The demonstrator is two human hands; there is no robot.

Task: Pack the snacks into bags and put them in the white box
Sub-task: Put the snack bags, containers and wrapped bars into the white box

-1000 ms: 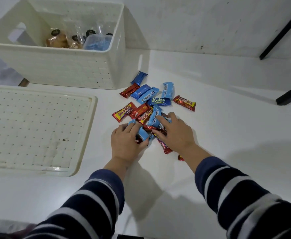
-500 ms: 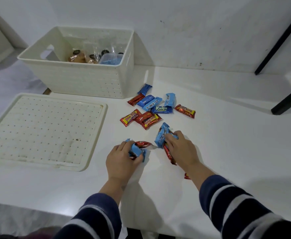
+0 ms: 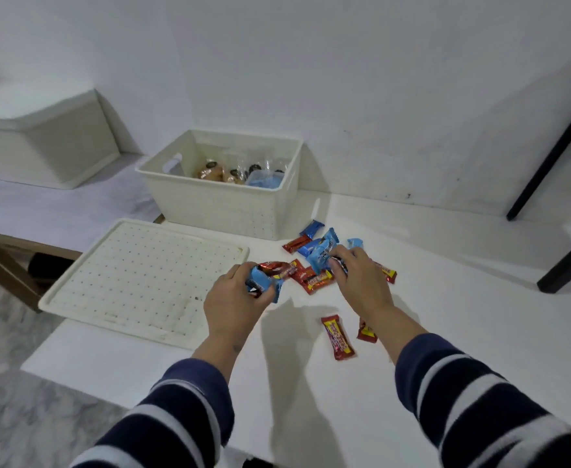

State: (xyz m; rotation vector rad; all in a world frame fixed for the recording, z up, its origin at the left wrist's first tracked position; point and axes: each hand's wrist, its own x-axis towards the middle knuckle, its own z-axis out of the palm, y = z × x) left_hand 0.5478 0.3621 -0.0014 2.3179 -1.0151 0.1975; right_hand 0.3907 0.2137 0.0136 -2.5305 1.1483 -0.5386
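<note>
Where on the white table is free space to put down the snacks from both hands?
Bare tabletop lies right of the right hand, out to the black legs. The near strip before the perforated lid and the fallen red bar is bare too. Between the white box and the left hand, loose snacks crowd it.

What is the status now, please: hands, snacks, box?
Left hand grips snacks. Right hand grips a blue snack. White box open, bags inside. Nothing blocks.
</note>
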